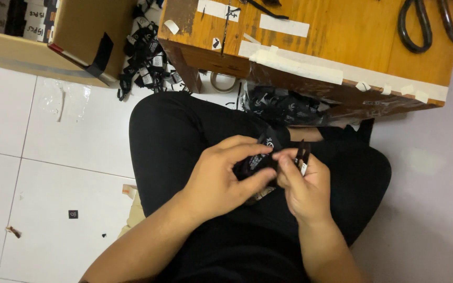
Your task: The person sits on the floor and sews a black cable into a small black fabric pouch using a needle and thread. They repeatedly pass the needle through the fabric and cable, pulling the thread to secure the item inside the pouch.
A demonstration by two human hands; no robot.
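Black fabric labels [255,160], small and glossy, pinched between both hands' fingers [247,153].

My left hand [221,175] covers most of the black labels [255,163] in my grip; their count cannot be determined. My right hand [302,186] hides the lower part of the strip [301,153] it pinches. Beyond my grip, the scissors [436,21] are cut off by the top edge.
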